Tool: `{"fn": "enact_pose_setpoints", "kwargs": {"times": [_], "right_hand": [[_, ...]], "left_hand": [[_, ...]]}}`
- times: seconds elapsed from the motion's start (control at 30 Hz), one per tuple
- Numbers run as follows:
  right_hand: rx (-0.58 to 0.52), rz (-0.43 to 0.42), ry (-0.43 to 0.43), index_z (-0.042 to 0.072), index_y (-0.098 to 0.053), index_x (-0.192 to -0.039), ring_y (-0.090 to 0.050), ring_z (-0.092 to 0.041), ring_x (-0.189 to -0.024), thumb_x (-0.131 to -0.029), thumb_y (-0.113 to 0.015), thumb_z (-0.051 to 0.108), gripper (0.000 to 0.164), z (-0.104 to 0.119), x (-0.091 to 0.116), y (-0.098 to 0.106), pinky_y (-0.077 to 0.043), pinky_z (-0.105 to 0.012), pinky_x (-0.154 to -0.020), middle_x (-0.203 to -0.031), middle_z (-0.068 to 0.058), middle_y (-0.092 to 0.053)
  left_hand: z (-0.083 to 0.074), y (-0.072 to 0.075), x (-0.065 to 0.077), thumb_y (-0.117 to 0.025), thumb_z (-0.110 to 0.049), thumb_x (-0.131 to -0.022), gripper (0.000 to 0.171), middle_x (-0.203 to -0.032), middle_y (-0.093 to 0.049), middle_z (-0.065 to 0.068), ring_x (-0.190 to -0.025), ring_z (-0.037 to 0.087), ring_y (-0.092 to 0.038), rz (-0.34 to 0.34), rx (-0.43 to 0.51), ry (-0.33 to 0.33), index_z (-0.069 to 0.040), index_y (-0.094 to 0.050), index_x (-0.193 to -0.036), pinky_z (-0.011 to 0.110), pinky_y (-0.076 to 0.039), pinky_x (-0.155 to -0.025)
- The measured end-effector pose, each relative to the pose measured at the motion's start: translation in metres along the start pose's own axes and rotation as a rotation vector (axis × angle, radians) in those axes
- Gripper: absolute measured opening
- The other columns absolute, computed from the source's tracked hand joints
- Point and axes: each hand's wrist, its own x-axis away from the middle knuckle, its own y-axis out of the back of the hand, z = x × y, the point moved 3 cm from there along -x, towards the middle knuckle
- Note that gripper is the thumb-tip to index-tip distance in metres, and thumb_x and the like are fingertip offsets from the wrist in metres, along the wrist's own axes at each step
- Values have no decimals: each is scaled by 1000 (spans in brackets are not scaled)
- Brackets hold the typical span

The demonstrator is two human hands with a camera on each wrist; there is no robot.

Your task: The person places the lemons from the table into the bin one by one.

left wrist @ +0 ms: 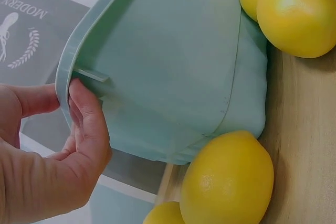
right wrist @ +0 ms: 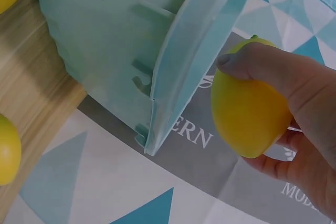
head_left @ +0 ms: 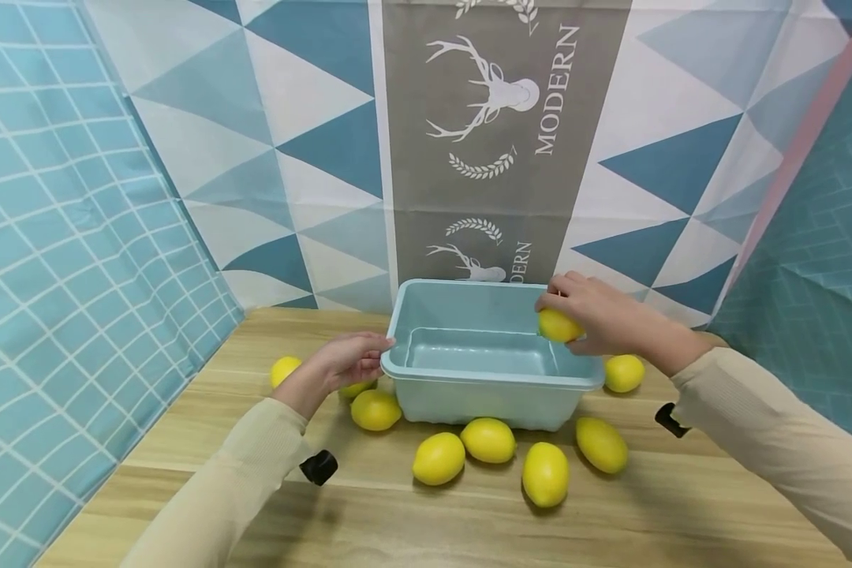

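The wooden table [head_left: 397, 528], across the lower part of the head view, bore the bulk of what was left: I counted eight lemons [head_left: 439, 459] on it, all outside the tub [head_left: 486, 402]. Three lay left of centre, four were spread below the tub, and one sat to its right. None showed on the part of the tub's floor in view. I judged the work to be at an early stage.

The tub stood upright at the centre of the frame. It was pale blue-green, oblong and round-cornered, with a broad lip and small ribs beneath.

My left hand [head_left: 351, 359], left of centre, pinched that lip between thumb and fingers at the tub's left end. My right hand [head_left: 596, 312], right of centre, gripped a ninth lemon [head_left: 558, 325] between thumb and fingertips.

The ninth lemon was held up at the tub's right end; the right wrist view showed it apart from the lip. Whether it was wholly over the opening I could not establish. Its skin was smooth and bright yellow, deepening toward orange in shade, its body plump, with a greenish tip at one end.
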Motion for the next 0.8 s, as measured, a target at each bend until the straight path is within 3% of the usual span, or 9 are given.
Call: {"fn": "enact_pose_setpoints", "kwargs": {"times": [0.33, 0.63, 0.8], "right_hand": [[13, 58, 44, 13, -61, -107, -47, -19, -88, -59, -89, 10, 56, 2, -7, -9, -46, -37, -73, -97, -5, -53], [24, 123, 70, 12, -61, -105, -47, -22, -89, -59, -87, 10, 53, 1, -19, -15, -46, -36, -72, -94, -5, -53], [64, 165, 79, 12, -61, -106, -48, -23, -89, -61, -88, 14, 52, 3, -30, -18, -47, -37, -71, -94, -6, -53]], "left_hand": [[3, -1, 0, -53, -16, -97, 47, -87, -62, 0, -72, 5, -60, 8, 1, -5, 8, -40, -135, 14, -53, -68], [1, 2, -1, -54, -16, -97, 36, -87, -64, -1, -73, 5, -61, 7, 25, -7, 3, -45, -127, 15, -54, -68], [0, 1, 0, -54, -16, -98, 40, -87, -64, -1, -73, 5, -62, 6, 24, -2, 4, -43, -131, 15, -54, -68]]}}
